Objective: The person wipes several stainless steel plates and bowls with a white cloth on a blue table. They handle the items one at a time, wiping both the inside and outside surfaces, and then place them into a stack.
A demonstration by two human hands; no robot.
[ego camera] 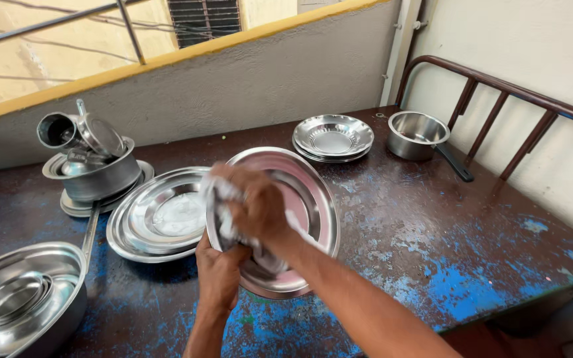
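Left hand (217,272) grip clamped on lower rim of plate (310,199), held tilted above counter (432,245). Right hand (256,205) grip bunched around white cloth (223,222), pressed against plate's inner face, so plate directly under right palm, face toward wearer. Left of grips: stacked plates (160,215); farther left, pot (94,176) with cups. Behind right: plate stack (333,138), saucepan (419,136). Near left: pan (28,298).
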